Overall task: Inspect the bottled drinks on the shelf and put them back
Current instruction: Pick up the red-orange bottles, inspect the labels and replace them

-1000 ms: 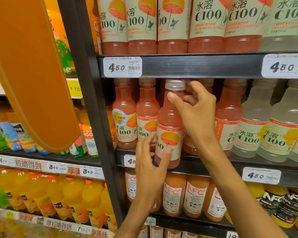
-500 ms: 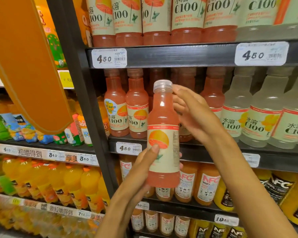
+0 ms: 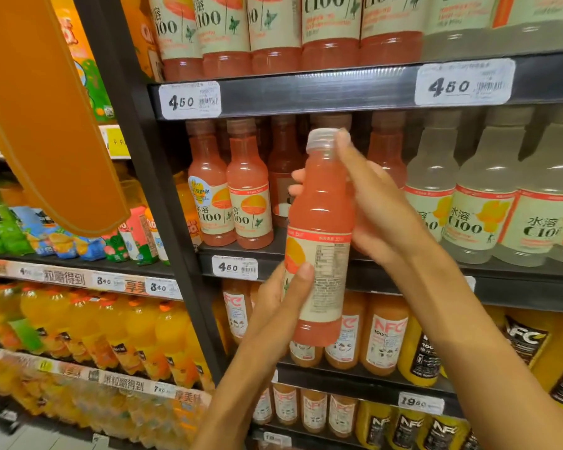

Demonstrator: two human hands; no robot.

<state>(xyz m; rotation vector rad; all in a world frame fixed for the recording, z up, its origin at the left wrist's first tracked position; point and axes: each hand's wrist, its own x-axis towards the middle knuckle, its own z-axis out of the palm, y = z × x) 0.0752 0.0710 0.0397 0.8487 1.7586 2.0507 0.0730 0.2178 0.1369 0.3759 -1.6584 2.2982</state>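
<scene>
A pink C100 drink bottle (image 3: 319,219) with a clear cap is held upright in front of the middle shelf (image 3: 364,271), its printed back label turned toward me. My left hand (image 3: 280,303) grips its lower half, thumb across the label. My right hand (image 3: 374,209) wraps the upper body from the right, one finger up at the cap. Behind it on the shelf stand more pink C100 bottles (image 3: 228,196), and a gap shows where this one stood.
Pale C100 bottles (image 3: 481,203) fill the shelf's right side. Another row of pink bottles (image 3: 273,30) stands on the shelf above. NFC juice bottles (image 3: 384,336) sit below. An orange hanging sign (image 3: 43,105) and orange drinks (image 3: 88,326) occupy the left bay.
The bottle came off the shelf toward me and was rotated, so the back label now faces me. My right hand shifted up to the neck and cap; my left hand stayed low.
</scene>
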